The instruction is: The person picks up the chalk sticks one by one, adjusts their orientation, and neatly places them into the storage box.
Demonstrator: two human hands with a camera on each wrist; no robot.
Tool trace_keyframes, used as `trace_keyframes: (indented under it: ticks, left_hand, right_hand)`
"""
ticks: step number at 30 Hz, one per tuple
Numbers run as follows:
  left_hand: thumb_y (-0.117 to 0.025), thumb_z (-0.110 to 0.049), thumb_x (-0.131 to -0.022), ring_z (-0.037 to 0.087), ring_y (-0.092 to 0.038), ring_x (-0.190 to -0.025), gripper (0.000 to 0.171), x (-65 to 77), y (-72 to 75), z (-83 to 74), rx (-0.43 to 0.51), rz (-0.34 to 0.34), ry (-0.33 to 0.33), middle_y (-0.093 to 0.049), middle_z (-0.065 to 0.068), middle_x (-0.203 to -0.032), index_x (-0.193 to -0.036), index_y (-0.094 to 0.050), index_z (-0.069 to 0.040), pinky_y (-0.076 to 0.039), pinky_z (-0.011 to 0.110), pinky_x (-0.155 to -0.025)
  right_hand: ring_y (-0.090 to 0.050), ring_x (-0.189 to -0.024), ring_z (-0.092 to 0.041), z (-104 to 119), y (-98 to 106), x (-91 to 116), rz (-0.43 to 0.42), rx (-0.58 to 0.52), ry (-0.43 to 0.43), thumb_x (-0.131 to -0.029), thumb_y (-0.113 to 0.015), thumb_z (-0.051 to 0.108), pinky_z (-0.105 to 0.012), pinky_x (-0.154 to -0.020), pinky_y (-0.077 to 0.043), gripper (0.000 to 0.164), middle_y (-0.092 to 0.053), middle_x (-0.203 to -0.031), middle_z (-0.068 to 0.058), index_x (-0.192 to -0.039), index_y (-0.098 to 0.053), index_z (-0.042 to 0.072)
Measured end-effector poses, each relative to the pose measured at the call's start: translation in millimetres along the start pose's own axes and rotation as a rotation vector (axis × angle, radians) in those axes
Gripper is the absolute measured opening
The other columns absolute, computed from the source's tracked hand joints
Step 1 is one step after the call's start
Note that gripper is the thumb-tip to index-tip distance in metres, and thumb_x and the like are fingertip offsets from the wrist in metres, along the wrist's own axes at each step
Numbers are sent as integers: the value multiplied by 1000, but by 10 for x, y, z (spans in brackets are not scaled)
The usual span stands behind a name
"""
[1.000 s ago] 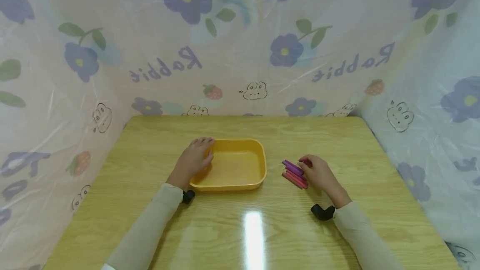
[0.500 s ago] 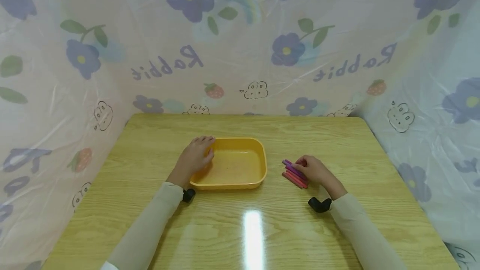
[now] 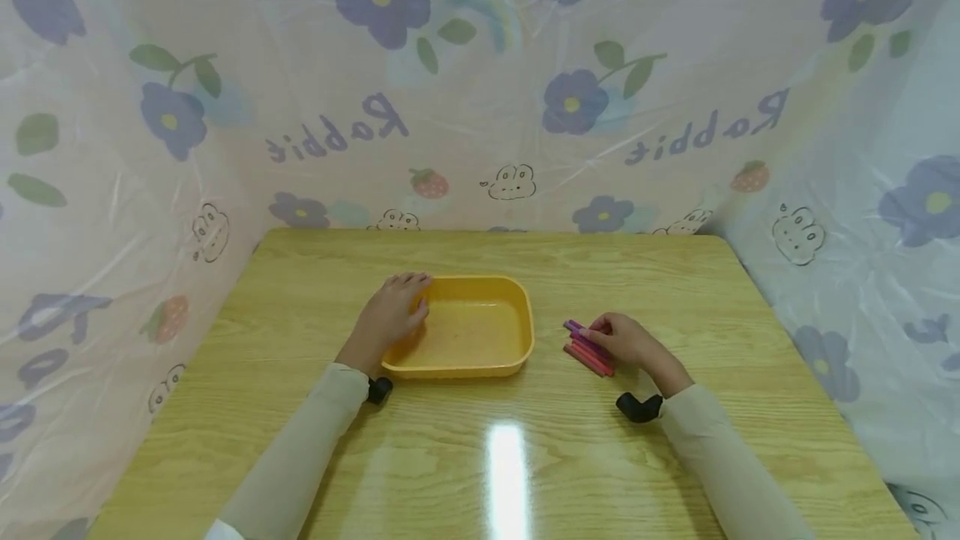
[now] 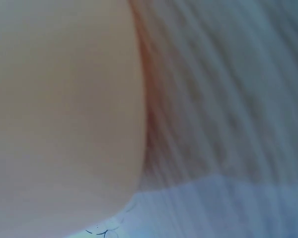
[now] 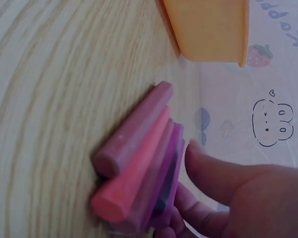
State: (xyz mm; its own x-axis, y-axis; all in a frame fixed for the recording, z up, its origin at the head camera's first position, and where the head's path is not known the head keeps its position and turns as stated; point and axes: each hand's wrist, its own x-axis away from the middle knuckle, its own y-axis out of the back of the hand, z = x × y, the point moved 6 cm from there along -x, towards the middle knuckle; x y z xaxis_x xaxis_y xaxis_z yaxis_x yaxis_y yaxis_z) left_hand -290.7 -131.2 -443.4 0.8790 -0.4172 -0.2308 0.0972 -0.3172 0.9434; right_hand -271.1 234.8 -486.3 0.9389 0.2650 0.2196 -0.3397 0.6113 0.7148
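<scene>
A yellow tray (image 3: 472,332) stands on the table with nothing in its visible part. My left hand (image 3: 386,319) holds its left side, the thumb inside and the fingers over the far left corner. To the tray's right lies a small bundle of crayons in pink, red and purple; a dull-pink crayon (image 5: 134,131) and a coral crayon (image 5: 131,171) lie on the near side. At the far side of the bundle my right hand (image 3: 630,340) pinches a purple crayon (image 5: 174,163) between thumb and fingers. Its fingertips are partly hidden behind the crayons.
The wood-grain table (image 3: 450,457) runs back to a printed curtain (image 3: 480,90) that also hangs on both sides. A black wrist mount (image 3: 639,408) sits at the right wrist, another (image 3: 379,391) at the left. The left wrist view is blurred and mostly blocked.
My right hand has moved slightly left onto the crayons, its thumb and fingers closing at the purple ones. The left hand and the tray keep their places.
</scene>
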Motion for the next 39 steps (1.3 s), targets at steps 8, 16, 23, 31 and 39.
trace_keyframes:
  ticks: [8,16,23,31,39]
  left_hand:
    - [-55,-17,-91,29,-44,-123,43,-4,-2,4,8,-13,-8,-51,10,-134,-132,-52,-6,-26,45,-108]
    - [-56,-16,-90,31,-46,-122,43,37,30,0,15,-47,-27,-52,12,-132,-131,-53,-4,-28,47,-107]
    - [-56,-15,-90,30,-46,-121,42,25,27,0,13,-62,-42,-53,12,-131,-131,-53,-4,-28,47,-106]
    - [-56,-15,-91,29,-46,-121,43,-2,17,3,19,-57,-37,-52,11,-132,-132,-53,-5,-27,46,-107]
    - [-56,-16,-91,28,-47,-121,42,-4,9,17,12,-46,-24,-52,10,-132,-131,-53,-5,-28,46,-107]
  right_hand:
    - [-53,-73,-16,-1,0,-6,-4,23,9,-93,-57,20,-31,-64,-45,24,-59,-87,-7,-100,-60,-2]
    - [-54,-73,-17,15,-32,-36,-5,49,18,-93,-58,18,-30,-64,-46,22,-60,-86,-8,-98,-60,-3]
    - [-54,-75,-18,15,-19,-23,-34,57,-37,-92,-59,19,-33,-66,-47,23,-60,-87,-9,-99,-60,-2]
    - [-56,-79,-20,50,-6,-14,-23,48,-47,-92,-59,21,-36,-70,-48,27,-61,-91,-11,-103,-60,-4]
    - [-55,-77,-20,35,-12,-14,-45,22,-76,-91,-60,20,-34,-68,-47,25,-61,-88,-10,-101,-61,-3]
